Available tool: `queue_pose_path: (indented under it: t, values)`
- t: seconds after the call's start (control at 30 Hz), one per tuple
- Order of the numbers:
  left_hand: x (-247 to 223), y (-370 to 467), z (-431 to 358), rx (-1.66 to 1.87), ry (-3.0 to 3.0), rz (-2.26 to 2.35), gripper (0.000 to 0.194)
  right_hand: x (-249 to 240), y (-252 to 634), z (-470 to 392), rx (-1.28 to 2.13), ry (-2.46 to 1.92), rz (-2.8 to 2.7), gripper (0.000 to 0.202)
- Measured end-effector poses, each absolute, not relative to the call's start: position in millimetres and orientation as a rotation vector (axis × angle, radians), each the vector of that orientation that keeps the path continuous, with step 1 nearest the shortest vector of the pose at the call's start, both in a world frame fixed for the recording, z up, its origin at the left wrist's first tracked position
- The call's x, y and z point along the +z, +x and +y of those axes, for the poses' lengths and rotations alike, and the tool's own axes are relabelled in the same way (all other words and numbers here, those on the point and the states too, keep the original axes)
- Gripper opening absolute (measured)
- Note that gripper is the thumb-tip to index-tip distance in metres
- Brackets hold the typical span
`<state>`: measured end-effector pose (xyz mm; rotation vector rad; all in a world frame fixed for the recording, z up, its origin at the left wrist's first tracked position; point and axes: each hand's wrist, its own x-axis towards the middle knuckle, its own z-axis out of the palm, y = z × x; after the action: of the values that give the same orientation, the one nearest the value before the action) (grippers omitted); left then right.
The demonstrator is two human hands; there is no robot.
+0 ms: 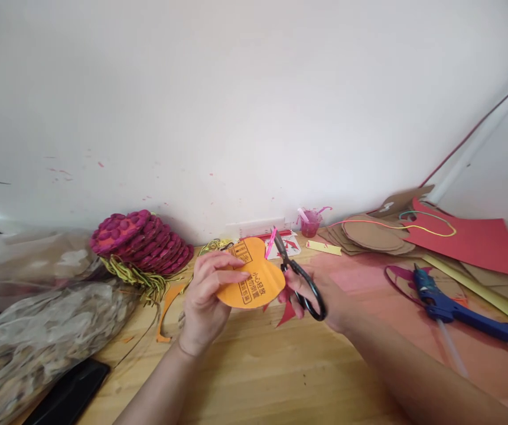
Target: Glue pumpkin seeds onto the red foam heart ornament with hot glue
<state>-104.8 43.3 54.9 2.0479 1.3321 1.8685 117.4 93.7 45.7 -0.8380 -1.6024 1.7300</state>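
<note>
My left hand point(207, 295) pinches an orange cardboard piece point(254, 277) with black printed characters, held up above the wooden table point(258, 366). My right hand point(325, 298) grips black-handled scissors point(300, 277), their blades pointing up along the right edge of the orange piece. A pink strip point(270, 242) sticks up by the blade tips. Just below the scissors a red scrap point(286, 313) is partly hidden by my fingers.
Stacked magenta woven discs point(143, 242) and clear plastic bags point(36, 319) lie left. A blue glue gun point(458, 307), red sheet point(471, 239), brown cardboard ovals point(369, 236) and a pink cup point(311, 223) sit right. A dark phone point(68, 395) rests near the left front edge.
</note>
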Motion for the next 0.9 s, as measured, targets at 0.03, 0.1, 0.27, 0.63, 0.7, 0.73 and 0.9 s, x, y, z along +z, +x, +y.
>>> queue_pose_path:
  t: [0.03, 0.1, 0.27, 0.63, 0.7, 0.73, 0.9]
  values:
    - [52.1, -103.8, 43.1, 1.891, 2.162, 1.359, 0.011, 45.8, 117.4, 93.4, 1.727, -0.838, -1.627, 0.048]
    - [47.0, -104.9, 44.7, 1.97, 2.325, 1.414, 0.016, 47.5, 119.0, 93.1, 1.712, -0.862, -1.675, 0.045]
    - [47.6, -113.2, 50.0, 2.226, 2.259, 1.677, 0.02, 48.3, 124.5, 93.5, 1.725, -0.974, -1.734, 0.043]
    - [28.5, -90.6, 41.9, 1.732, 2.625, 1.62, 0.038, 49.8, 107.3, 85.5, 1.828, -0.732, -1.069, 0.04]
    - [28.4, -88.2, 42.9, 1.627, 2.645, 1.616, 0.041, 48.9, 106.5, 86.9, 1.746, -0.792, -1.013, 0.04]
    - [29.3, -87.8, 44.3, 1.598, 2.613, 1.638, 0.043, 48.2, 106.5, 87.9, 1.699, -0.813, -0.999, 0.04]
    - [32.3, -91.3, 55.6, 1.669, 1.809, 1.502, 0.055, 49.0, 107.8, 90.6, 1.44, -0.827, -1.103, 0.035]
